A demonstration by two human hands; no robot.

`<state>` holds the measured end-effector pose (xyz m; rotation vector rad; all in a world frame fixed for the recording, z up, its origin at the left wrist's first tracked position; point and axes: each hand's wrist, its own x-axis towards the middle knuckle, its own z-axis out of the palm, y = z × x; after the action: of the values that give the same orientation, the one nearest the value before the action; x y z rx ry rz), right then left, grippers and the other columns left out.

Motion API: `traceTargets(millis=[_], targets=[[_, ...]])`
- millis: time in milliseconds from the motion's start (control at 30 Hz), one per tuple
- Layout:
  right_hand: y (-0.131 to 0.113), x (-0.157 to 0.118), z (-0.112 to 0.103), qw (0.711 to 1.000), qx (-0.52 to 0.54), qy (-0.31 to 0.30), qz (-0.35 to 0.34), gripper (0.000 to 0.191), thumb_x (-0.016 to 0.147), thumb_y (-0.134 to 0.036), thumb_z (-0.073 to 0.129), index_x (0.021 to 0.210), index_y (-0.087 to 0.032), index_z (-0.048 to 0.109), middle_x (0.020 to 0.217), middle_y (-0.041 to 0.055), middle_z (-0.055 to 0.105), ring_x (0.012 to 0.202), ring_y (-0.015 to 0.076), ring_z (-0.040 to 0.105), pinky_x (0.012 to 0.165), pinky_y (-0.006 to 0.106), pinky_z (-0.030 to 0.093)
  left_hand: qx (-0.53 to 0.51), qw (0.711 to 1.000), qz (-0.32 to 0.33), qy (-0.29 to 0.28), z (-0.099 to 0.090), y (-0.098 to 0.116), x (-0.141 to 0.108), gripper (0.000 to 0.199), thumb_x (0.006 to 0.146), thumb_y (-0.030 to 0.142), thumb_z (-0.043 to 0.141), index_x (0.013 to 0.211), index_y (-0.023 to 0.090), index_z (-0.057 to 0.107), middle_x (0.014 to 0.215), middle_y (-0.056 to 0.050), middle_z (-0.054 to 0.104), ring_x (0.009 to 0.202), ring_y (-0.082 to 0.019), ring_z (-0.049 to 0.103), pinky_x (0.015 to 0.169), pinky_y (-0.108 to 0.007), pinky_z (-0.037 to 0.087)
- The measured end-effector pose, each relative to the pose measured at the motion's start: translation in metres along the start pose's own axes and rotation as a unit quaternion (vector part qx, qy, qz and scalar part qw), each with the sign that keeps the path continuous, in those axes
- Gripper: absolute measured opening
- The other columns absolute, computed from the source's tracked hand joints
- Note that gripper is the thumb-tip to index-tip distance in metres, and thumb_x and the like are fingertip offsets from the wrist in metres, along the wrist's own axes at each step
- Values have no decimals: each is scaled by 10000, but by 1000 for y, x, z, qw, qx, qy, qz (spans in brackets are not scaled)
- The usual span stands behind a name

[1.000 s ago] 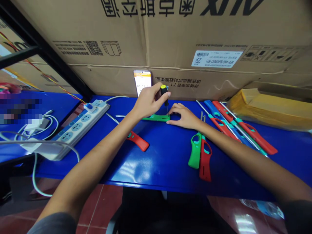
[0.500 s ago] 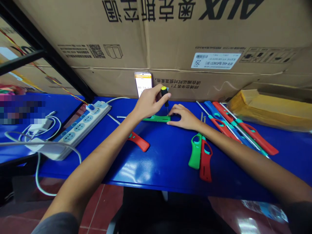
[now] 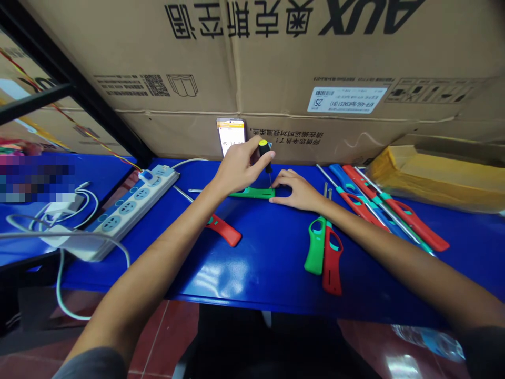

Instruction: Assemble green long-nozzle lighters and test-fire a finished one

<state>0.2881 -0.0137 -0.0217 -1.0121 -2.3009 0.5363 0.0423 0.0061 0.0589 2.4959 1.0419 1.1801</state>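
Observation:
My left hand [image 3: 236,167] is closed around a screwdriver [image 3: 264,152] with a black handle and yellow cap. The screwdriver stands nearly upright, its thin shaft meeting the end of a green gas lighter [image 3: 258,193] that lies flat. At that same end, my right hand [image 3: 298,190] curls with thumb and forefinger on either side of the lighter's butt. Part of the lighter is hidden behind my left hand. A red lighter [image 3: 224,229] lies under my left forearm. Below my right wrist, a green lighter [image 3: 315,250] and a red lighter [image 3: 332,263] lie side by side.
Several long lighters [image 3: 414,223] lie at the right, before an open yellow-taped carton [image 3: 430,179]. A phone [image 3: 231,131] leans on the big cardboard box [image 3: 276,58] behind. A power strip [image 3: 134,208] with white cables sits at the left of the blue table [image 3: 252,273].
The view has shifted very slightly. Both hands, the screwdriver and the green lighter keep practically the same positions.

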Motion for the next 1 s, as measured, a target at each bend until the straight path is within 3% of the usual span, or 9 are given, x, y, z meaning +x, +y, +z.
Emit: traceTargets(millis=[1000], targets=[[1,0,1,1000,5,0,-4,264,935,-473,895,1019,-271,746,1118,62,715,1106,325,647,1023,519,530,-14,1000,2,-20,-1,1,-3,420,1118,607,557,897,250,549,724,-13,682,646,-182,582,642,-341,389]])
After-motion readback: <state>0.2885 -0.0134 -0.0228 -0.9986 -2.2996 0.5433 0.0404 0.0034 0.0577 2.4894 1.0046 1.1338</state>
